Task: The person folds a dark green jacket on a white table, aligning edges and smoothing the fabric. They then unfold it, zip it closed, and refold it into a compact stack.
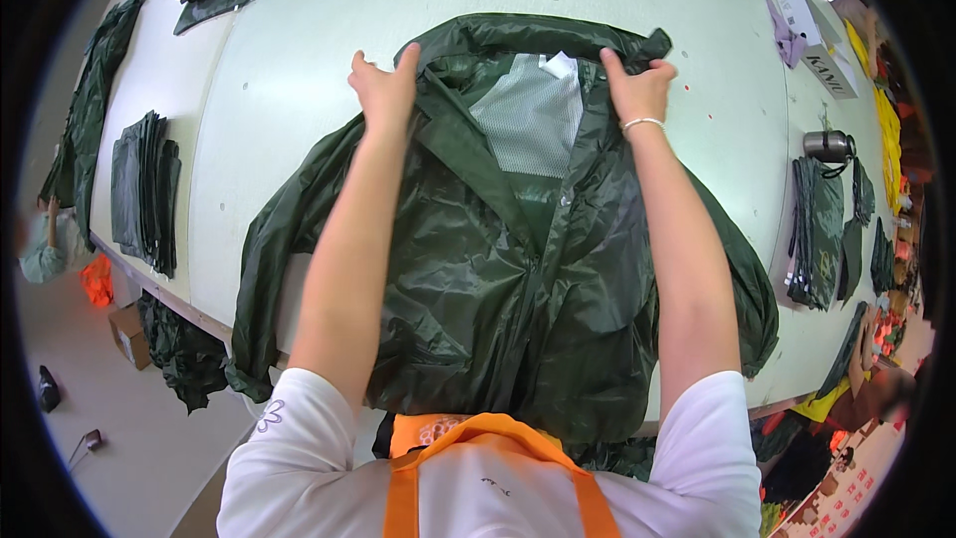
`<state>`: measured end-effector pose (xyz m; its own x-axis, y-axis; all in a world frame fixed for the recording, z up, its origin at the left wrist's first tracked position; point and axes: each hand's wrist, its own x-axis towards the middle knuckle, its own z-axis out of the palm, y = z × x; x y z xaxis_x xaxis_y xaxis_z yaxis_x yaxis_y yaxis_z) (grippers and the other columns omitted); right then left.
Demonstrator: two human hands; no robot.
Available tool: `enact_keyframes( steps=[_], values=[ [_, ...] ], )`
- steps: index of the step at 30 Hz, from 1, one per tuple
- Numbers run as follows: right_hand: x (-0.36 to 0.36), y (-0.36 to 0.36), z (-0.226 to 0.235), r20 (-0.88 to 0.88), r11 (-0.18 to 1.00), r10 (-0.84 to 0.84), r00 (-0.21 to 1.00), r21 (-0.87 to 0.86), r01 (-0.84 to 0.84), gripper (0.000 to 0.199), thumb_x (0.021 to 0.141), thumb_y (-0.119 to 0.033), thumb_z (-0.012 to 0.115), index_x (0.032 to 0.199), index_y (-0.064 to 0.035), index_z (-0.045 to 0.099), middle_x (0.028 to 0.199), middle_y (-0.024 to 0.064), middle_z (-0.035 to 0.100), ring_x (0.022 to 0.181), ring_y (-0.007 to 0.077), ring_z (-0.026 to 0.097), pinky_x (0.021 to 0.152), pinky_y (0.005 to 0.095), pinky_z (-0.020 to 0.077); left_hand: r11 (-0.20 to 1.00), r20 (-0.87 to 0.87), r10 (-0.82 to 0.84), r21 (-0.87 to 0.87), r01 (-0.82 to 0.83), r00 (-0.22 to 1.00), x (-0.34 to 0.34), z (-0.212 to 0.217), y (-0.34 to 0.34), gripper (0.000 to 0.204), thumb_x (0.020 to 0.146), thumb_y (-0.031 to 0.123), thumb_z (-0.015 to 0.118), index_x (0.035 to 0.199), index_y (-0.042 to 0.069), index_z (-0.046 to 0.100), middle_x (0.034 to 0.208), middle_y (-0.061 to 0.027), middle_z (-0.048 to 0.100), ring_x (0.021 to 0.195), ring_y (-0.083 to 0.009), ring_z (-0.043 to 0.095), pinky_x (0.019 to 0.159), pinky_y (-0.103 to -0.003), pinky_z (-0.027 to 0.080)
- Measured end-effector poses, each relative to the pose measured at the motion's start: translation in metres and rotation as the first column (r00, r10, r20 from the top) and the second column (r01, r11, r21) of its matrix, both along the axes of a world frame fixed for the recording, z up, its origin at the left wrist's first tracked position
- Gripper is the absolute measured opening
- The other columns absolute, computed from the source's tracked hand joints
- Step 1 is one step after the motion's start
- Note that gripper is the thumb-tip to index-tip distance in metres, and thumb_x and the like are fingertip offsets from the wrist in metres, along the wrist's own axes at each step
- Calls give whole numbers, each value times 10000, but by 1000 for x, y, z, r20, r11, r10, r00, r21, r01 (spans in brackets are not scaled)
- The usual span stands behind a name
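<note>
Both my grips meet the glossy dark-green jacket [448,279] at its far collar, on the table [309,30]: left grip [383,92] splayed, right grip [642,98] I can't tell. Likely straightening; next calls for smoothing.

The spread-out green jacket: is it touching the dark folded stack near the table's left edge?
Apart. The head view shows it: white tabletop lies between the jacket's left-hand sleeve and the folded stack.
</note>
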<state>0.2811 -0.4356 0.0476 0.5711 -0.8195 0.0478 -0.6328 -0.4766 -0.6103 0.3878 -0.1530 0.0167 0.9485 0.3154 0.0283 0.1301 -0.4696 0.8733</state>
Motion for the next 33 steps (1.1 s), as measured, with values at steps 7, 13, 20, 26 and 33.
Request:
enact_keyframes(
  steps=[7, 13, 20, 26, 33],
  values=[
    [33, -66, 7, -307, 994, 86, 948, -37, -103, 487, 757, -326, 585, 1050, 63, 565, 1039, 268, 629, 975, 380, 624, 849, 431, 491, 857, -506, -423, -494, 149, 752, 59, 13, 12, 195, 733, 112, 722, 869, -5, 644, 771, -62, 635, 562, -148, 569, 467, -231, 418],
    [46, -95, 55, 273, 884, 159, 949, 390, -260, 206, 752, -105, 489, 766, 43, 630, 680, 133, 632, 547, 188, 581, 565, 321, 481, 690, -138, -448, -681, 244, 883, 54, 80, -70, 123, 743, 15, 667, 841, -29, 607, 765, -91, 615, 640, -203, 601, 612, -301, 530],
    [31, 4, 8, 179, 799, 544, 820, -410, -441, 264, 744, -34, 547, 995, 21, 603, 1043, 211, 620, 940, 331, 601, 817, 407, 483, 746, 82, -666, 47, 664, 742, 8, 14, -140, 518, 828, 218, 662, 1245, -37, 490, 1194, -187, 588, 1065, -272, 586, 908, -349, 457],
    [-116, 99, 19, -363, 54, 928, 88, -104, -993, 213, 786, -308, 661, 759, -99, 628, 728, 42, 616, 761, 213, 586, 777, 323, 393, 603, 290, -792, 229, 764, 538, -94, 33, -71, 470, 838, 99, 579, 1291, 41, 464, 1294, -177, 506, 1230, -346, 457, 1040, -409, 355],
    [-152, 90, 41, -340, 50, 939, 49, -7, -999, 144, 747, -234, 705, 775, -107, 645, 805, 26, 583, 852, 202, 527, 780, 340, 389, 280, -132, -889, 599, 750, 437, -161, 18, -3, 598, 862, 320, 601, 1389, 122, 398, 1474, -80, 334, 1376, -302, 263, 1100, -564, 170]
  ],
)
